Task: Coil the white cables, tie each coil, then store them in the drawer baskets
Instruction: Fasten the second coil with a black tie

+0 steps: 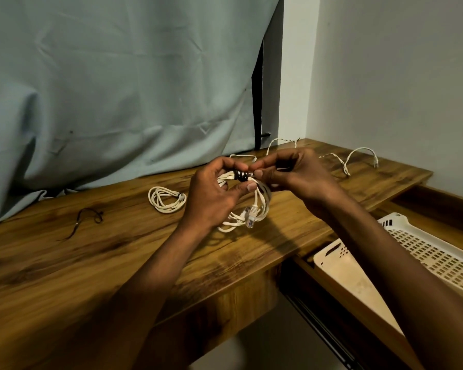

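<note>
A coiled white network cable [254, 209] hangs above the wooden desk [96, 263], its clear plug dangling at the bottom. My left hand [214, 193] grips the coil's top. A dark tie [241, 176] is wound several times round the bundle there. My right hand [294, 172] pinches the tie's end next to the wraps. A second white coil [166, 202], tied, lies on the desk to the left. A loose white cable [356, 158] sprawls across the back right of the desk.
A spare dark tie [87, 217] lies on the desk's left part. At the lower right an open drawer [332, 279] holds white perforated baskets [422, 247]. A pale blue cloth [118, 89] hangs behind the desk, and a wall corner closes the right side.
</note>
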